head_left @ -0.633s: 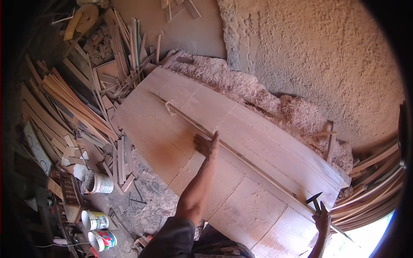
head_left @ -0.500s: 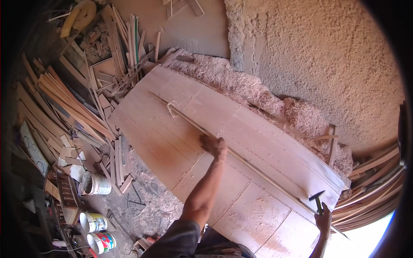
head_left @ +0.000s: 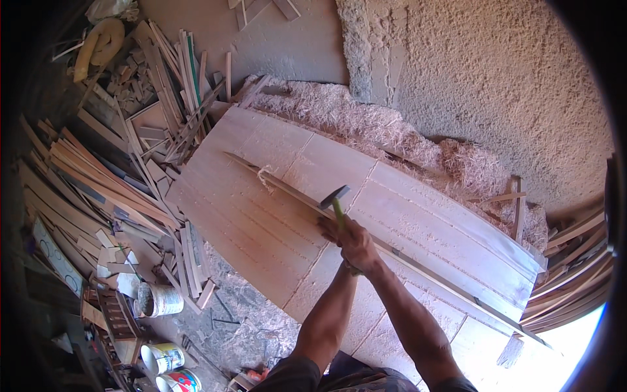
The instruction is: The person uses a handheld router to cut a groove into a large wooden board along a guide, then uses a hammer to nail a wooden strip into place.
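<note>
A large pale board surface [head_left: 251, 215], dusted with wood powder and marked by grooves, stretches under both hands. Along it runs a long, narrow wooden strip [head_left: 450, 297], with a curled shaving [head_left: 266, 176] beside its far-left part. My right hand [head_left: 360, 249] is closed around the green handle of a hammer [head_left: 336, 197], its dark head above the strip. Just behind, my left hand [head_left: 326, 230] is at the strip. The right hand and wrist cover most of it, so its grip does not show.
Loose shavings [head_left: 366, 127] are heaped along the rough wall [head_left: 470, 78]. Wood offcuts [head_left: 108, 179] crowd the left side, near a white bucket [head_left: 168, 300] and smaller tubs [head_left: 162, 358]. Curved wooden strips [head_left: 575, 268] are stacked at the right.
My right hand has brought the hammer from the strip's near-right end to beside my left hand. The left hand stays at the strip, now largely covered. The view has shifted slightly.
</note>
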The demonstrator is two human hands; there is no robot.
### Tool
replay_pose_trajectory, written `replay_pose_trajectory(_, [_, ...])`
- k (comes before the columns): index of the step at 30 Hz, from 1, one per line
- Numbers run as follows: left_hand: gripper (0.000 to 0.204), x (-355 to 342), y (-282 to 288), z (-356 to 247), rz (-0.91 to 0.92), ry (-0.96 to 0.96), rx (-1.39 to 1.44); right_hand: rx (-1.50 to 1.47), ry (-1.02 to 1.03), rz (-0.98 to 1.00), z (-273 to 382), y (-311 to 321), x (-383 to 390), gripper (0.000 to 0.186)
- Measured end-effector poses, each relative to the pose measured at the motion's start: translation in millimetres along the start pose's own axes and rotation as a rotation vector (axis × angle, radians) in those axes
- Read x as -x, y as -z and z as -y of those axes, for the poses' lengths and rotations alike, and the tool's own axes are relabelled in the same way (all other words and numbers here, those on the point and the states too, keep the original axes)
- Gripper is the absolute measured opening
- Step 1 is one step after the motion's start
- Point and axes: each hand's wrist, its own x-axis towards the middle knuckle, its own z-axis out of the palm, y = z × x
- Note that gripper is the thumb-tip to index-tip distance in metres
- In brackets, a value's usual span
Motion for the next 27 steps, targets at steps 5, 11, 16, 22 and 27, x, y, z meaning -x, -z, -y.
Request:
replay_pose_trajectory(5, [0.082, 5, -3, 2, -0.027, -0.015, -0.007, 0.039, 0.001, -0.100, -44, -29, -34, 0.037])
replay_pose_trajectory(11, [0.080, 7, -5, 3, -0.059, -0.031, -0.017, 0.075, 0.034, 0.023, -48, -26, -49, 0.043])
replay_pose_trajectory(16, [0.078, 7, -5, 7, -0.074, -0.043, -0.030, 0.184, -0.148, 0.095, -31, -26, -43, 0.041])
replay_pose_trajectory(22, [0.076, 6, -9, 9, -0.100, -0.050, -0.050, 0.518, -0.011, 0.107, -32, -27, -44, 0.048])
replay_pose_trajectory(27, [0.074, 5, -10, 7, -0.133, -0.049, -0.064, 0.151, -0.060, -0.080, -24, -17, -46, 0.042])
